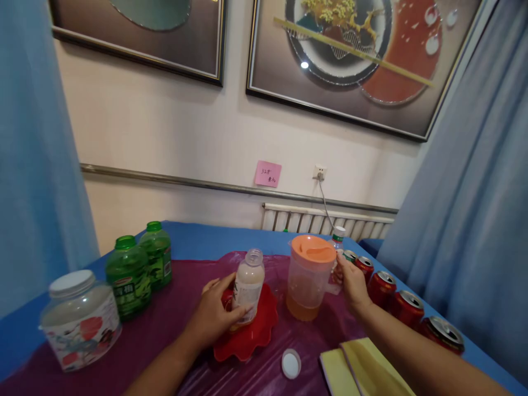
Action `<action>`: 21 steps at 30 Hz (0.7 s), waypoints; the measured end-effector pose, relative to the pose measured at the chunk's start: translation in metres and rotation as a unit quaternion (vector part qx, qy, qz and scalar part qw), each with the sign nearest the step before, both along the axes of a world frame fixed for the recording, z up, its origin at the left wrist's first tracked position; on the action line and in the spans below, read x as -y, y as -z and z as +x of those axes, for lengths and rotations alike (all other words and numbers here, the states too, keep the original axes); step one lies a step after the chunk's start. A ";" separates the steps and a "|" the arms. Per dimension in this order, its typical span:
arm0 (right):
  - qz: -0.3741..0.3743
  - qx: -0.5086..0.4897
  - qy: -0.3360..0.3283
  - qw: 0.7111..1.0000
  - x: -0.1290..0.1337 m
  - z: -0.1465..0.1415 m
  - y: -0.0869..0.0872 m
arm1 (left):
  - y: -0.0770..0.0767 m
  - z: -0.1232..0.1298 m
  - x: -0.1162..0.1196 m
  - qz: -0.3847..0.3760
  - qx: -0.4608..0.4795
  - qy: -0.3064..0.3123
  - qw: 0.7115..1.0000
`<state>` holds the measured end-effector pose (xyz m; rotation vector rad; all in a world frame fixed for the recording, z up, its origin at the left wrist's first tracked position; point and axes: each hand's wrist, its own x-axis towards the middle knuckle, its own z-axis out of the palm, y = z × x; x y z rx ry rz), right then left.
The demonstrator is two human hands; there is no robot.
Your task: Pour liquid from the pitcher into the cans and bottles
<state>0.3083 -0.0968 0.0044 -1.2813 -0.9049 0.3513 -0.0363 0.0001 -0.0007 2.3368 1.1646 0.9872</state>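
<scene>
My left hand is closed around a clear bottle with a pale label and no cap on its mouth. The bottle stands slightly tilted over a red scalloped dish. My right hand grips the handle side of a clear plastic pitcher with an orange lid; its fingers are partly hidden. Amber liquid fills the lower part of the pitcher, which is upright just right of the dish. A small white cap lies on the purple sheet in front of them.
Two green bottles and a white-lidded jar stand at left. Several red cans line the right edge, with a white-capped bottle behind. A folded yellow cloth lies near my right forearm. Purple sheeting covers the blue table.
</scene>
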 end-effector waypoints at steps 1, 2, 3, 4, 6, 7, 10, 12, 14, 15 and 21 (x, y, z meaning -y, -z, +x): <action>-0.005 -0.010 0.003 1.000 0.003 0.002 0.000 | 0.003 0.000 -0.003 0.004 0.001 -0.004 1.000; -0.012 -0.023 0.001 1.000 0.006 0.004 0.000 | 0.007 -0.001 -0.006 0.010 0.002 -0.008 1.000; -0.021 -0.029 -0.001 0.999 0.010 0.007 -0.001 | 0.010 -0.001 -0.009 0.017 0.003 -0.012 1.000; -0.032 -0.022 0.001 0.999 0.014 0.008 -0.002 | 0.012 -0.002 -0.012 0.024 0.005 -0.016 1.000; -0.032 -0.005 0.042 0.999 0.027 0.010 -0.004 | 0.015 -0.002 -0.014 0.031 0.009 -0.025 0.999; -0.019 -0.002 0.077 0.997 0.036 0.008 -0.004 | 0.014 -0.002 -0.014 0.030 0.010 -0.028 0.999; 0.024 0.028 0.131 0.991 0.066 -0.009 0.005 | 0.007 -0.003 -0.008 0.016 0.009 -0.024 1.000; -0.005 0.102 0.052 0.993 0.085 -0.030 0.016 | 0.001 -0.002 -0.003 0.007 0.006 -0.016 1.000; -0.075 0.189 -0.067 0.977 0.099 -0.054 0.029 | -0.003 -0.002 0.000 0.001 0.009 -0.014 1.000; -0.112 0.227 -0.122 0.960 0.103 -0.065 0.035 | -0.005 -0.001 0.001 -0.001 0.013 -0.016 1.000; -0.239 0.384 -0.245 0.858 0.088 -0.101 0.060 | -0.006 -0.003 0.000 -0.019 0.029 -0.002 0.999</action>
